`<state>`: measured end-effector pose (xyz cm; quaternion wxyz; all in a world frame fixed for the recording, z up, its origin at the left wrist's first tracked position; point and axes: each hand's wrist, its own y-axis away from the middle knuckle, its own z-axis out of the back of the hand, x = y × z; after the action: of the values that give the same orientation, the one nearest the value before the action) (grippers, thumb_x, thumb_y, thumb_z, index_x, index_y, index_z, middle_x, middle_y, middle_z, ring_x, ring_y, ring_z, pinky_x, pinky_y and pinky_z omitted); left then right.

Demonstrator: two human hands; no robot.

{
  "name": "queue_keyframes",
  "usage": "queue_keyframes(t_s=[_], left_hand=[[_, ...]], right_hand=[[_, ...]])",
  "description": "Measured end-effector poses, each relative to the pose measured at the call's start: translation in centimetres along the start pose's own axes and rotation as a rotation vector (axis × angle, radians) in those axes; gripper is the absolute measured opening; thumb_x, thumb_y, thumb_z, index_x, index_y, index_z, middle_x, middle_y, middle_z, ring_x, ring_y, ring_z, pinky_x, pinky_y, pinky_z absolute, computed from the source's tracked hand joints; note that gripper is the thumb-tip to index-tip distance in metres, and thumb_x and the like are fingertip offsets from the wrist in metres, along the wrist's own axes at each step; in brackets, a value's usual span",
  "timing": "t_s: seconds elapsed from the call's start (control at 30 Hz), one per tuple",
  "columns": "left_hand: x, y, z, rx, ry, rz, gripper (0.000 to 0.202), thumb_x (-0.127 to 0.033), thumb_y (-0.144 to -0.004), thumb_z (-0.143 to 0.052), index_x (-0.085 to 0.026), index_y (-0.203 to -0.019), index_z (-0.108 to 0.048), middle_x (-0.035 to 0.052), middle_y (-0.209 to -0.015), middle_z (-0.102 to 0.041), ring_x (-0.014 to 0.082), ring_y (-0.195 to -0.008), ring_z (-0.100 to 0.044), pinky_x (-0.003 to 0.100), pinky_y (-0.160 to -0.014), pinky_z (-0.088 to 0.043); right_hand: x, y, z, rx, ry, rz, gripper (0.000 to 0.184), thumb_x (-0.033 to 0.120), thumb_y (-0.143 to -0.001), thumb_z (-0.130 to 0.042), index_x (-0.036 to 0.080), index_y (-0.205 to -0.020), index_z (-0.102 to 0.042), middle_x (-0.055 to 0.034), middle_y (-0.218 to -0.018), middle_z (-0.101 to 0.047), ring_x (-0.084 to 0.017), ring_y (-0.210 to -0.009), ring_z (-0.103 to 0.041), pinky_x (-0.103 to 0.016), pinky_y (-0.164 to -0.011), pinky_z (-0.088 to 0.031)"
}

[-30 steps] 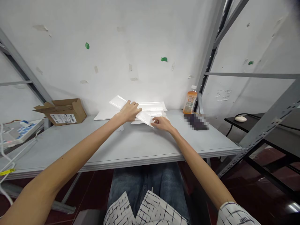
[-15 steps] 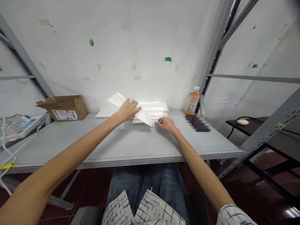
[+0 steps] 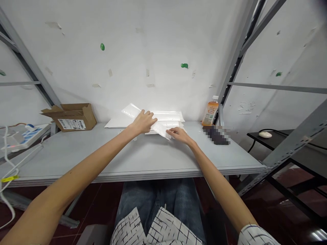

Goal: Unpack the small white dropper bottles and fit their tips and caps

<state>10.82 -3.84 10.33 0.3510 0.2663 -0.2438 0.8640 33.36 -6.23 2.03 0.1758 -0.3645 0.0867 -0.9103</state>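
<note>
Left hand [image 3: 144,121] clasps one envelope [image 3: 130,111], right hand [image 3: 181,134] pinches its corner (one bottle [image 3: 210,113] nearby).

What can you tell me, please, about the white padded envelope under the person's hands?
The padded envelope is white, long and flat, with a bubbled, glossy plastic look. It lies slanted, its far end raised above a stack of white envelopes on the grey table. The left hand grips its middle; the right hand touches its near corner.
</note>
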Motion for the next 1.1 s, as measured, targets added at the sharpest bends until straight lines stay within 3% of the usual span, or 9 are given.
queue_keyframes(t_s=[0.13,0.3,0.4,0.5,0.67,0.77,0.93,1.0,1.1], left_hand=[[0.3,0.3,-0.6,0.034,0.002,0.009,0.029,-0.015,-0.078,-0.059,-0.018,-0.106,-0.064,0.0128,-0.105,-0.065,0.027,-0.1,-0.059,0.038,-0.082,-0.04],[1.1,0.6,-0.9,0.063,0.057,0.044,0.028,-0.014,-0.08,-0.056,-0.019,-0.107,-0.065,0.013,-0.106,-0.064,0.0273,-0.103,-0.058,0.039,-0.085,-0.039],[2.8,0.7,-1.0,0.094,0.103,0.099,0.035,-0.016,-0.081,-0.054,-0.019,-0.115,-0.063,0.0135,-0.11,-0.063,0.0277,-0.105,-0.058,0.04,-0.089,-0.04],[5.9,1.2,-1.9,0.159,0.154,0.194,0.045,-0.019,-0.081,-0.052,-0.018,-0.126,-0.059,0.0141,-0.114,-0.061,0.029,-0.107,-0.058,0.041,-0.09,-0.041],[12.1,3.0,-6.0,0.166,0.282,0.417,0.052,-0.025,-0.082,-0.049,-0.023,-0.134,-0.056,0.0124,-0.134,-0.052,0.0338,-0.12,-0.05,0.044,-0.095,-0.042],[14.2,3.7,-9.2,0.198,0.297,0.487,0.055,-0.027,-0.085,-0.046,-0.025,-0.14,-0.05,0.0152,-0.136,-0.049,0.0359,-0.123,-0.047,0.047,-0.098,-0.04],[13.0,4.4,-14.0,0.134,0.325,0.651,0.073,-0.052,-0.087,-0.051,-0.025,-0.151,-0.031,0.0227,-0.146,-0.038,0.0433,-0.133,-0.036,0.059,-0.102,-0.032],[11.8,5.1,-15.8,0.128,0.372,0.731,0.079,-0.06,-0.083,-0.054,-0.024,-0.15,-0.033,0.0245,-0.147,-0.038,0.0453,-0.132,-0.037,0.063,-0.101,-0.031],[10.3,6.7,-18.1,0.184,0.454,0.838,0.068,-0.057,-0.083,-0.054,-0.021,-0.141,-0.048,0.0243,-0.14,-0.048,0.0441,-0.128,-0.043,0.06,-0.098,-0.038]], right_hand=[[-0.6,-0.2,-0.3,0.024,0.006,0.043,0.038,0.053,-0.083,-0.058,0.018,-0.084,-0.072,-0.0024,-0.079,-0.063,-0.015,-0.071,-0.048,-0.027,-0.065,-0.034],[-1.1,-0.4,-0.5,-0.008,0.016,0.006,0.035,0.051,-0.079,-0.06,0.018,-0.084,-0.071,-0.0014,-0.078,-0.06,-0.015,-0.07,-0.049,-0.026,-0.063,-0.034],[-1.3,-0.3,-0.3,-0.021,-0.016,-0.053,0.033,0.051,-0.077,-0.063,0.018,-0.081,-0.069,-0.0028,-0.082,-0.064,-0.016,-0.074,-0.054,-0.026,-0.063,-0.037],[-1.3,-0.4,-0.2,-0.023,0.045,-0.083,0.03,0.049,-0.077,-0.066,0.018,-0.08,-0.068,-0.0032,-0.082,-0.066,-0.018,-0.079,-0.058,-0.026,-0.066,-0.038],[-0.9,-0.3,-0.5,-0.024,0.228,-0.064,0.026,0.045,-0.081,-0.067,0.02,-0.084,-0.071,-0.0042,-0.088,-0.068,-0.019,-0.087,-0.058,-0.026,-0.067,-0.036],[-0.7,-0.3,-0.6,-0.014,0.289,-0.07,0.026,0.045,-0.082,-0.066,0.02,-0.088,-0.072,-0.0048,-0.09,-0.069,-0.019,-0.087,-0.058,-0.026,-0.065,-0.035],[-0.9,-0.3,-0.5,-0.011,0.316,-0.053,0.027,0.045,-0.082,-0.066,0.02,-0.09,-0.072,-0.0045,-0.092,-0.07,-0.018,-0.086,-0.059,-0.026,-0.067,-0.036],[-1.0,-0.3,-0.5,-0.019,0.316,-0.05,0.028,0.045,-0.083,-0.065,0.02,-0.09,-0.073,-0.0045,-0.092,-0.07,-0.018,-0.085,-0.059,-0.026,-0.067,-0.036],[-1.1,-0.5,-0.6,-0.029,0.316,-0.055,0.028,0.045,-0.081,-0.066,0.02,-0.09,-0.073,-0.0052,-0.093,-0.07,-0.019,-0.085,-0.059,-0.026,-0.067,-0.037]])
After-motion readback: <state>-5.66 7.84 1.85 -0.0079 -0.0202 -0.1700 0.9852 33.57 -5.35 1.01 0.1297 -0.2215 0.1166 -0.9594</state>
